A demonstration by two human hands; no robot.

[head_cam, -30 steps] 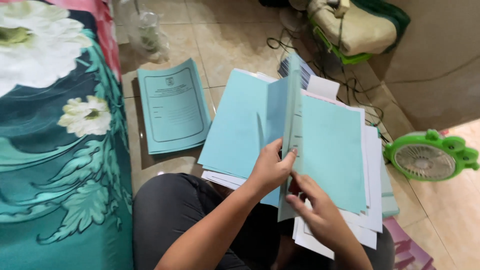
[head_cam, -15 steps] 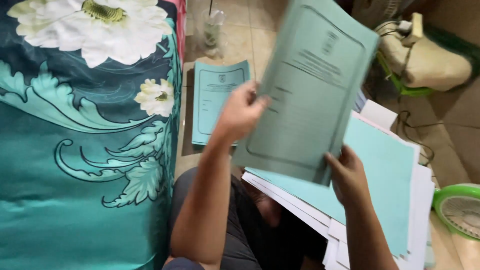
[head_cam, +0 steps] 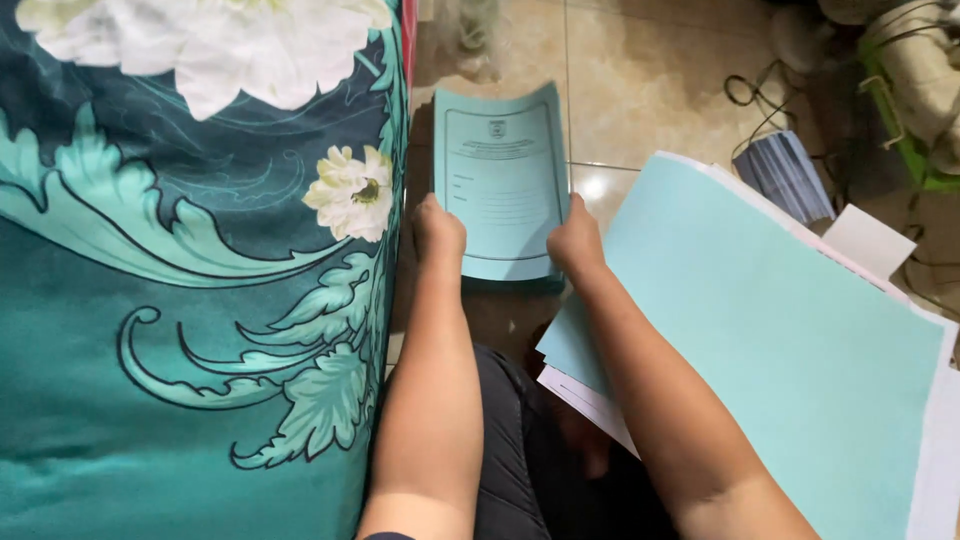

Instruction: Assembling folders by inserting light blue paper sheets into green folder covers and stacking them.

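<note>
A light blue printed booklet lies on top of a small pile of the same booklets on the tiled floor. My left hand grips its near left edge. My right hand grips its near right edge. To the right, a wide stack of light blue sheets over white sheets rests across my lap and the floor, with my right forearm lying over its left corner.
A teal bedspread with white flowers fills the left side. A fanned grey-blue bundle of papers and black cables lie at the back right. A bag with green trim sits in the far right corner.
The booklet was held up in the air in both hands; now it is down on the floor pile beside the bedspread, both hands still at its near edges.
</note>
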